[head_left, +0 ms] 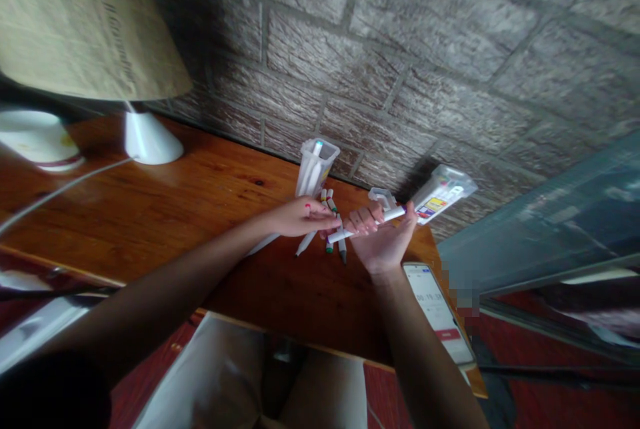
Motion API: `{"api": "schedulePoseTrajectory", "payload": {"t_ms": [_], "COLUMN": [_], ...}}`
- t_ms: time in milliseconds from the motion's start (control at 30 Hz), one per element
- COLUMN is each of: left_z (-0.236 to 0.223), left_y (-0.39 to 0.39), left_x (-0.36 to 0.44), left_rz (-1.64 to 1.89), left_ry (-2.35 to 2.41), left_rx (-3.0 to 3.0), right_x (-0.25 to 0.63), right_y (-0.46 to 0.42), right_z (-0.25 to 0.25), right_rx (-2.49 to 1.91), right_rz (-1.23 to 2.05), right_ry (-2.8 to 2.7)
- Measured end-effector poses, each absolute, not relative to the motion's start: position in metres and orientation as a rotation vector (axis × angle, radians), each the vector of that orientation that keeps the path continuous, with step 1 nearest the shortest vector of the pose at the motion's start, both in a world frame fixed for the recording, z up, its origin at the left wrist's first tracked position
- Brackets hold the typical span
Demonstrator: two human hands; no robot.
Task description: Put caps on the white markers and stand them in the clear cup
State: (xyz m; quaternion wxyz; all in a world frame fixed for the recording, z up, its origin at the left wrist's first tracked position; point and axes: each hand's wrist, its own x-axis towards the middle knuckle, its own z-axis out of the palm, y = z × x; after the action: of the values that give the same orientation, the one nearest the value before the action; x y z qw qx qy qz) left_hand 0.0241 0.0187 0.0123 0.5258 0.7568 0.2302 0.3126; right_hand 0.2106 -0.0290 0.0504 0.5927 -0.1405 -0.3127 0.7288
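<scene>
My right hand point(381, 237) is closed around a white marker point(395, 214) with a purple end, which lies slantwise across its fingers. Close by on the left, my left hand point(306, 217) has its fingers drawn together beside the lower end of that marker; whatever is between them is hidden. Around and below my left fingertips several white markers point(306, 242) lie on the wooden table, with green, grey, red and yellow ends among them. Behind my left hand stands a clear plastic case point(315, 172) with a few markers upright in it.
Behind my right hand leans a fuller, labelled marker case point(440, 197), with a clear lid point(383, 198) beside it. A phone point(437, 312) lies at the table's right edge. To the left are a lamp point(150, 139), its cord and a white cup point(43, 139). A brick wall point(320, 49) rises behind.
</scene>
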Motion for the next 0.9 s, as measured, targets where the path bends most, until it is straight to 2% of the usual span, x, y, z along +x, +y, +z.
{"api": "schedulePoseTrajectory", "payload": {"t_ms": [233,500,900], "left_z": [0.016,0.022,0.023], "left_y": [0.013,0.015,0.016], "left_x": [0.022,0.022,0.022], "left_rz": [0.531,0.734,0.793], "left_ry": [0.434,0.448,0.526], "left_rx": [1.771,1.652,1.633], "right_x": [0.211,0.211,0.211], "right_y": [-0.033,-0.03,-0.026], "right_z": [0.054,0.053,0.05], "right_rx": [-0.314,-0.629,-0.596], "right_rz": [1.632,1.389,1.331], "right_ry": [-0.719,-0.781,-0.703]}}
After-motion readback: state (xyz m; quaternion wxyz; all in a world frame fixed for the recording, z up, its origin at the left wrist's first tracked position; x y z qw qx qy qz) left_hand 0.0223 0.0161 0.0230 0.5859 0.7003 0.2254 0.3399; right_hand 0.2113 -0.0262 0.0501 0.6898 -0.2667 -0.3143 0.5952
